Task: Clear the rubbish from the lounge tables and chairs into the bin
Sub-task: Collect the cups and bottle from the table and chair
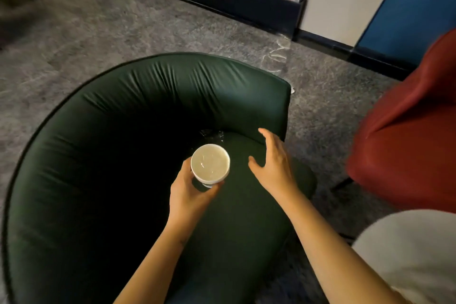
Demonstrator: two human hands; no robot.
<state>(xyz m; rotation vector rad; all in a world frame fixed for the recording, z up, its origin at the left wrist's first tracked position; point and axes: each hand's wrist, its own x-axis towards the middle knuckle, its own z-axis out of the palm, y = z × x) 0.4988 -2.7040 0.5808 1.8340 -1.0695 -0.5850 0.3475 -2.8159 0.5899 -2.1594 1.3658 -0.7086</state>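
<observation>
One green chair (118, 131). Over its seat the left hand (190, 196) holds one cup (210, 164) upright, fingers curled round it. One clear wrapper (212, 134) lies at the seat's back. The right hand (274, 168) reaches out flat, fingers apart.

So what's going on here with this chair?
A person is clearing rubbish off a dark green armchair. Their left hand holds a white paper cup over the seat. The right hand, fingers spread and holding nothing, reaches toward a crumpled bit of clear plastic lying at the back of the seat.
</observation>
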